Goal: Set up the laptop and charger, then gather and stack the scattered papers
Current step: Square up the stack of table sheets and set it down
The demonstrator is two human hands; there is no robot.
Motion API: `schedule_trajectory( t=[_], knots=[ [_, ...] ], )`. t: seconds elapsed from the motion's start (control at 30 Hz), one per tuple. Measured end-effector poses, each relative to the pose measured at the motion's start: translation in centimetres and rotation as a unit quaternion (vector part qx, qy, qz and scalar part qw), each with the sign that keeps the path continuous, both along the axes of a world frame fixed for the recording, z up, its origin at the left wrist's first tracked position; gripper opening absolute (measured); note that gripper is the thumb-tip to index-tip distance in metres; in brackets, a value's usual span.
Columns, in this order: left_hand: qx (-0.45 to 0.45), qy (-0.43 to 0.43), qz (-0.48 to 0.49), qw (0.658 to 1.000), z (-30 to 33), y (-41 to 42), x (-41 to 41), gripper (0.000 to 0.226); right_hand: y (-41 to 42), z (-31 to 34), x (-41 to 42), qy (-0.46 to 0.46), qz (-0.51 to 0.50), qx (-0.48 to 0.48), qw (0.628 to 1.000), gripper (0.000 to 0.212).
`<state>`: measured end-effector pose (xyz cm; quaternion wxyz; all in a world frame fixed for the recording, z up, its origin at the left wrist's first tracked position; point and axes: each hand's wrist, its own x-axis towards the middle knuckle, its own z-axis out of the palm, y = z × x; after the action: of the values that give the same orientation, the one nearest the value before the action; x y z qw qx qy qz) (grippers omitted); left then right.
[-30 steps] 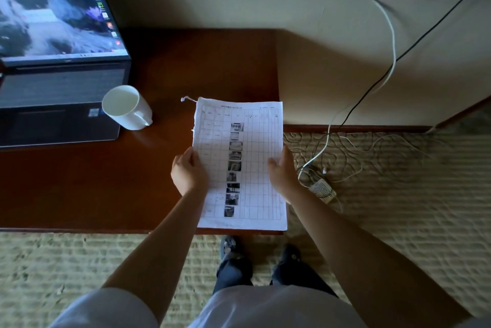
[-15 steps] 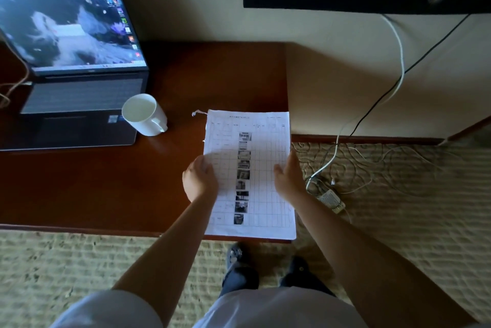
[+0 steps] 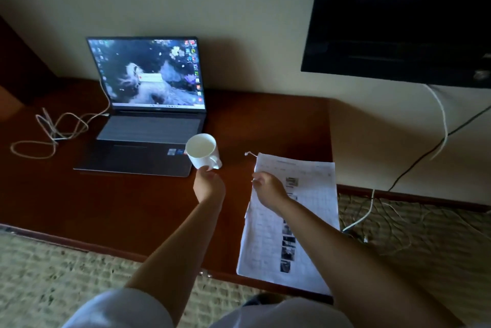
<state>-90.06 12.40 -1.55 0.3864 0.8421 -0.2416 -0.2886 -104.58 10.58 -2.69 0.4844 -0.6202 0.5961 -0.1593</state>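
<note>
While our left hand (image 3: 208,186) touched the mug (image 3: 203,151) beside the laptop (image 3: 148,115), fingers hidden, our right hand (image 3: 268,189), loosely curled, hovered over blurred gridded papers (image 3: 305,224).

No legible text anywhere. Laptop screen (image 3: 148,75): desktop icons down right edge, small pop-up at centre, wording too small to read. Stickers on laptop palm rest (image 3: 176,152): blurred, brand unreadable. Top sheet of paper stack (image 3: 308,210): printed grid table with column of small photos, header line blurred, unreadable.
</note>
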Motion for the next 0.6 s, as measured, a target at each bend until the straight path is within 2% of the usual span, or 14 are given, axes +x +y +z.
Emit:
schedule_trajectory(
  t=[0.17, 0.23, 0.33, 0.47, 0.6],
  knots=[
    [-0.011, 0.018, 0.020, 1.000, -0.1, -1.3, 3.4, 0.034, -2.1, 1.2, 5.8, -0.073, -0.023, 0.040, 0.996, 0.038],
    [-0.025, 0.027, 0.029, 0.999, -0.6, -1.4, 4.6, 0.027, -2.8, 1.3, 7.7, -0.067, -0.024, 0.040, 0.997, 0.037],
    [-0.023, 0.033, 0.021, 0.999, -1.3, -1.1, 6.1, 0.036, -3.5, 0.9, 9.5, -0.044, -0.024, 0.052, 0.997, 0.034],
    [0.025, -0.020, -0.034, 0.999, -2.5, -0.2, 7.8, 0.042, -3.2, 0.2, 11.6, -0.056, -0.035, 0.086, 0.994, 0.021],
    [0.056, -0.070, -0.067, 0.994, -3.2, -0.4, 9.2, 0.029, -2.9, -1.0, 12.9, -0.048, -0.069, 0.056, 0.995, 0.023]
  ],
)
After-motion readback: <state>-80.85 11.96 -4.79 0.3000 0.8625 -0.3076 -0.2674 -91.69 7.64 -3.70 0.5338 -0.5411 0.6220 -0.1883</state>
